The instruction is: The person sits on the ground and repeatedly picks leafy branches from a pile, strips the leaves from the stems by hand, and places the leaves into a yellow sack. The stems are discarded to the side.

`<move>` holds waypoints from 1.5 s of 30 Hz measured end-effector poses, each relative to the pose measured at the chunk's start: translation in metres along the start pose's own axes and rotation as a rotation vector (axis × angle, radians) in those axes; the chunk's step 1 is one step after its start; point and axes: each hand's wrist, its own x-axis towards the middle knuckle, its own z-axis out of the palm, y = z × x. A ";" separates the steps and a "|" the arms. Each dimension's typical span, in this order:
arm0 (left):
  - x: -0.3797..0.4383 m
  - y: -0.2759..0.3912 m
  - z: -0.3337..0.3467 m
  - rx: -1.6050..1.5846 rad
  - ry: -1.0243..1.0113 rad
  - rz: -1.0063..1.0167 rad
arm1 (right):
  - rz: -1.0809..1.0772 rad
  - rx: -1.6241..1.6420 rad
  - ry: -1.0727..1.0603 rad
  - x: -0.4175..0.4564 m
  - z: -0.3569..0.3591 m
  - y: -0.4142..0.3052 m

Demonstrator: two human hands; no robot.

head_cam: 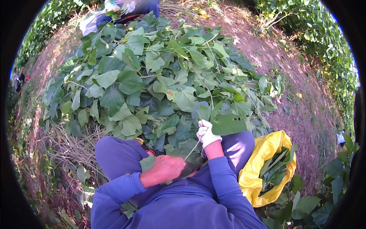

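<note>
My right hand (207, 133), in a white glove, is closed around a thin green stem (192, 150) above my lap. Broad green leaves (228, 124) stick out above that fist. My bare left hand (165, 170) grips the lower end of the same stem, so it runs slanted between both hands. A pale green leaf (147, 163) shows beside the left hand; whether it is held there I cannot tell. Before my bent knees spreads a large heap of leafy cut branches (160, 83).
On my right stands an open yellow sack (247, 174) with leaves in it. Bare stripped stalks (74, 143) lie at my left. Another person (125, 8), one glove visible, sits beyond the heap. Leafy plants (323, 37) border the dry ground (306, 114).
</note>
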 end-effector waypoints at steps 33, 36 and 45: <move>-0.080 0.012 -0.091 0.202 -0.378 -0.103 | -0.153 -0.137 -0.218 0.007 0.046 0.007; -0.054 0.007 -0.094 0.204 -0.412 -0.123 | -0.165 -0.178 -0.236 -0.017 0.064 0.009; 0.043 -0.018 -0.021 -0.573 -0.259 -0.524 | -0.145 -0.166 -0.327 -0.046 0.084 0.036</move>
